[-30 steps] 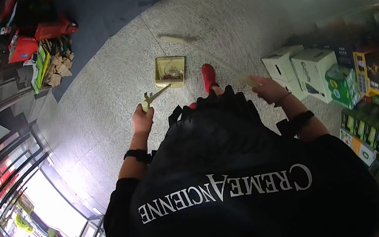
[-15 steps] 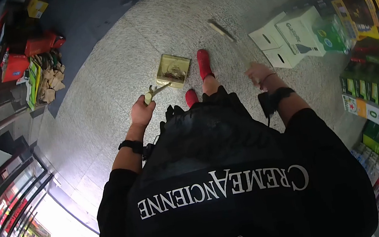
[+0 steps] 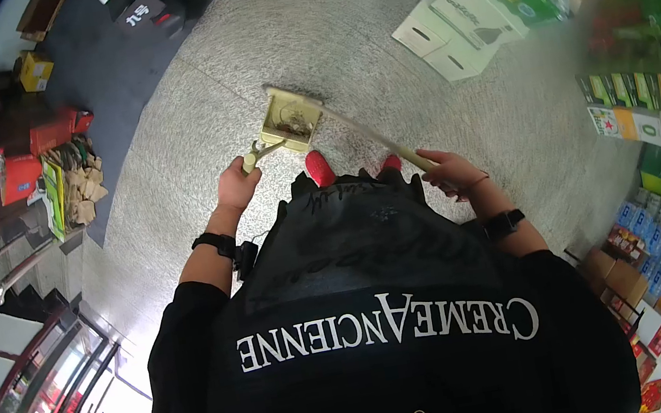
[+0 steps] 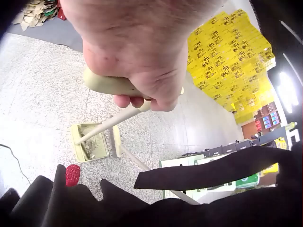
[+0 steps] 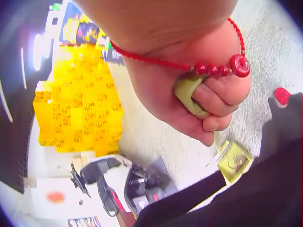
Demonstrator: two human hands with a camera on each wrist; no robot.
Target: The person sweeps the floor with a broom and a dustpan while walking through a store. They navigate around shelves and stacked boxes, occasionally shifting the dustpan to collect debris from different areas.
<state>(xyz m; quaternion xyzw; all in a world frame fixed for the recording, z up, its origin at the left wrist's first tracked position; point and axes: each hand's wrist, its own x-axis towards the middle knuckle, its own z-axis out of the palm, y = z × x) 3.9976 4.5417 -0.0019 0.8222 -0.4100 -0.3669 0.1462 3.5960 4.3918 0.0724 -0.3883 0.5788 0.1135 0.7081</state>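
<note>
In the head view my left hand (image 3: 237, 185) grips the upright handle of a pale yellow dustpan (image 3: 276, 147), which sits on the floor before my red shoes. Scraps of debris (image 4: 97, 146) lie inside the dustpan, beside its comb-like teeth, in the left wrist view. My right hand (image 3: 455, 171) holds the end of a long broom (image 3: 371, 134), its fingers curled round the grip (image 5: 187, 90) in the right wrist view. Slanting down to the left, the broom has its head (image 4: 116, 137) right at the dustpan's far, open edge.
White cartons (image 3: 458, 26) and green packs stand on the floor ahead to the right. Shelved goods (image 3: 652, 242) line the right side. Red bags and torn cardboard (image 3: 86, 189) are piled at the left, near a metal railing (image 3: 6, 284). Yellow boxes (image 4: 227, 56) are stacked farther off.
The broom head swung out to the right of the dustpan, then came back to its far edge. The feet shifted, and the view turned, with the right-hand goods sliding across it.
</note>
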